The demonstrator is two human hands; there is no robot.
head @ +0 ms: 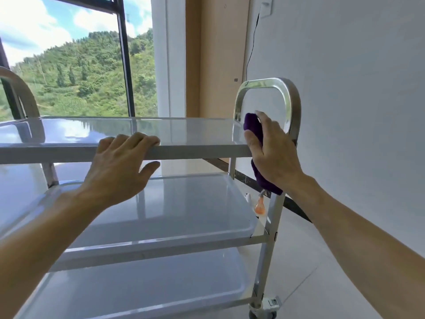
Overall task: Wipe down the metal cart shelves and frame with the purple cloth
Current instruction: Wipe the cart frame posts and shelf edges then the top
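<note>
A three-shelf metal cart fills the view, its top shelf rim (195, 151) running across the middle. My left hand (119, 166) grips that front rim, fingers curled over the top and thumb underneath. My right hand (273, 153) holds the purple cloth (254, 130) wrapped around the near upright of the cart's right handle loop (269, 82), just at the top shelf's right end. The cloth's tail hangs below my palm against the post. The middle shelf (184, 203) and bottom shelf (138, 284) lie bare beneath.
A white wall (356, 88) stands close on the right of the cart. A large window (69, 65) with green hills is behind it. A second handle loop (20, 88) rises at the left. A caster wheel (262, 313) sits on the tiled floor; a small orange object (259, 209) lies behind the post.
</note>
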